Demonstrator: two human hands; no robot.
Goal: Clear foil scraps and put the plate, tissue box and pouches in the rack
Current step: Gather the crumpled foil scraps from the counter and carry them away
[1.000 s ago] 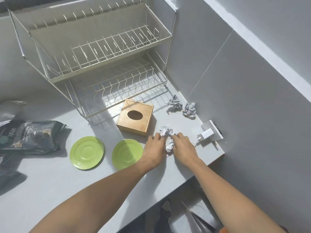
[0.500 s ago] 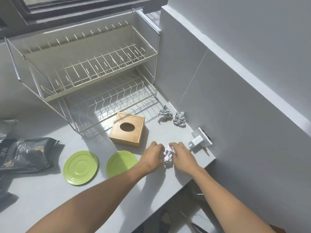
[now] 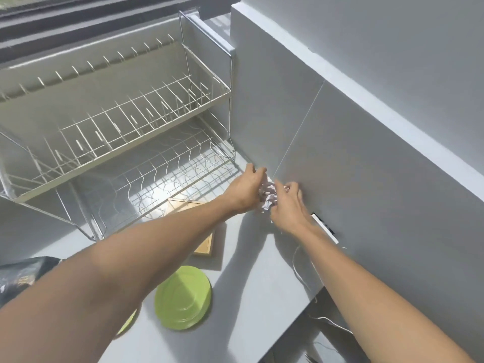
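On the counter [image 3: 248, 297], both hands gather foil scraps [image 3: 267, 196].

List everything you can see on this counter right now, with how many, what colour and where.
Dish rack: one, pale wire, two tiers, back of the counter, nothing in it.
Tissue box: one, wooden, in front of the rack, mostly hidden by the left forearm.
Plates: two, green, near the counter's front; the second is almost hidden by the arm.
Pouch: one visible, dark, far left.
Foil scraps: one silver bundle, between both hands by the wall.
Wall socket: one, white, right wall.
Left hand: closed on the foil.
Right hand: closed on the foil.
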